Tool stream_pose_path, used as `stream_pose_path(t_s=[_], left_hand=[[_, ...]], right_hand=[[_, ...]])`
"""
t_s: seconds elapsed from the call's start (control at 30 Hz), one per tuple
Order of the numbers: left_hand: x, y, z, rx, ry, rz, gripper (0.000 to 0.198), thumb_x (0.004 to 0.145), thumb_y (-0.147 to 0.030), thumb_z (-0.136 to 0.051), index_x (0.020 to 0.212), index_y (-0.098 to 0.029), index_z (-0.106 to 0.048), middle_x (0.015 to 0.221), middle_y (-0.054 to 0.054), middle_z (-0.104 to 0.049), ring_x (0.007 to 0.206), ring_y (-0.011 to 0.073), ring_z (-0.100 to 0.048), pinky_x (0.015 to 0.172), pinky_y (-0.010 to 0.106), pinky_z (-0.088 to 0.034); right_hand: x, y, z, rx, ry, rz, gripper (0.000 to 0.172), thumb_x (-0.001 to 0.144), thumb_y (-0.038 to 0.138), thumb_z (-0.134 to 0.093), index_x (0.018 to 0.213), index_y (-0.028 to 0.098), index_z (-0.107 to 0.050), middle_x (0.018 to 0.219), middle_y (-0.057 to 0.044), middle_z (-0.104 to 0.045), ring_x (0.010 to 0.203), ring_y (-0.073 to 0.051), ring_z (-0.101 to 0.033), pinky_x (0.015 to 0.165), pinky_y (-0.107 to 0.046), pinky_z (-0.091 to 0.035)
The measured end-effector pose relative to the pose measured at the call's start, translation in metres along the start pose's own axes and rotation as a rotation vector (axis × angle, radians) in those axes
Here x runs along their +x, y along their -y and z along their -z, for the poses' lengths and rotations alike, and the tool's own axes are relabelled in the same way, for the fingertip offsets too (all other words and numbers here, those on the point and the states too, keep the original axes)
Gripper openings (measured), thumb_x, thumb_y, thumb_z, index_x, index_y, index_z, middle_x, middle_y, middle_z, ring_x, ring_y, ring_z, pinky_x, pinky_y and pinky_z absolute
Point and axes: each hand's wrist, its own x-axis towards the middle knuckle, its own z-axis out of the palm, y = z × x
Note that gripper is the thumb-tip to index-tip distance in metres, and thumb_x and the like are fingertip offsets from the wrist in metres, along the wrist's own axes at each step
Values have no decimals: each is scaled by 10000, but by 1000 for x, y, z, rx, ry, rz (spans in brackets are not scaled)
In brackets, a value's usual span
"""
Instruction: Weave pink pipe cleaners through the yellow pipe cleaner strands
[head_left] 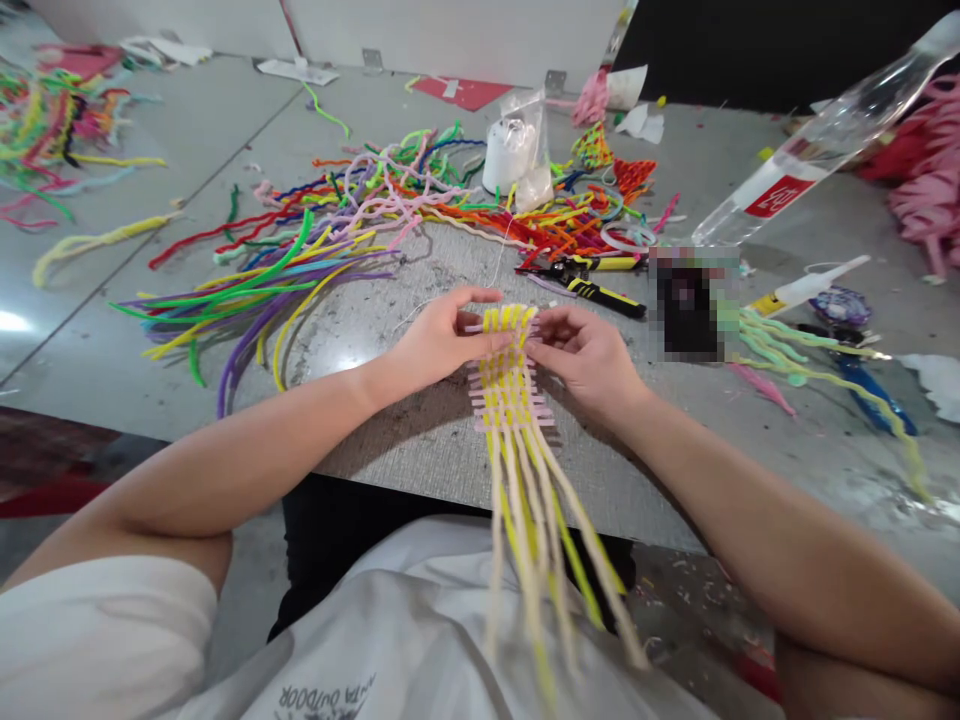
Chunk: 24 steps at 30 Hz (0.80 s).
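Observation:
A woven strip of pipe cleaners (510, 385) in yellow, cream and pale pink hangs between my hands, just over the table's near side. Its long yellow and cream ends trail down past the table edge toward my lap. My left hand (454, 335) grips the upper left of the weave, thumb across its front. At the upper right edge, my right hand (581, 350) pinches the weave between thumb and fingers. A thin white thread runs up behind it. Beyond my hands lie yellow-and-black pliers (600, 290).
Loose coloured pipe cleaners (390, 195) spread across the table's middle. A white thread cone (504, 158) stands among them. To the right are a tilted clear bottle (817, 150), a glue tube (810, 285) and pale green pipe cleaners (780, 335). More pipe cleaners (67, 130) lie far left.

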Motion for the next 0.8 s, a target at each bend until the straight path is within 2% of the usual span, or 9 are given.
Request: stream_pose_path(t_s=[0.1, 0.27, 0.43, 0.53, 0.67, 0.8], left_hand=[[1, 3, 1, -37, 77, 45, 364, 815, -342, -930, 1093, -155, -789, 1033, 78, -849, 930, 196, -806, 852, 317, -643], [-1, 4, 0, 7, 71, 124, 259, 836, -389, -925, 879, -169, -796, 880, 62, -831, 805, 205, -788, 703, 307, -628], [-3, 3, -2, -113, 72, 188, 195, 835, -330, -912, 904, -164, -836, 850, 54, -829, 689, 156, -742, 641, 271, -598], [-2, 1, -2, -170, 101, 195, 213, 823, -323, -919, 961, -169, -865, 880, 57, -843, 691, 155, -749, 657, 274, -605], [1, 1, 3, -117, 134, 162, 193, 809, -304, -921, 952, -181, -883, 928, 67, -863, 812, 187, -803, 797, 311, -646], [3, 0, 11, 15, 164, 161, 215, 802, -332, -920, 954, -182, -893, 932, 70, -867, 785, 189, -789, 750, 308, -630]], right_hand=[[-1, -2, 0, 44, -36, 4, 456, 701, 429, -1025, 988, 252, -719, 873, -4, -750, 807, -198, -723, 777, -389, -658], [-3, -1, 2, 27, 2, -59, 306, 819, 503, -943, 842, 260, -759, 782, 3, -737, 705, -181, -685, 721, -381, -615], [-4, 7, 3, -79, 46, -30, 292, 817, 488, -940, 780, 244, -783, 741, -7, -740, 690, -180, -667, 680, -353, -580], [-4, 9, 1, -111, 48, -17, 314, 794, 504, -948, 772, 241, -779, 743, -7, -735, 694, -180, -655, 668, -345, -572], [-5, 8, -1, -127, 39, 12, 313, 800, 502, -940, 776, 239, -770, 770, -5, -737, 715, -173, -640, 685, -339, -559], [-5, 7, 0, -108, 78, -16, 309, 802, 494, -941, 799, 237, -768, 780, -9, -742, 721, -179, -665, 690, -347, -576]])
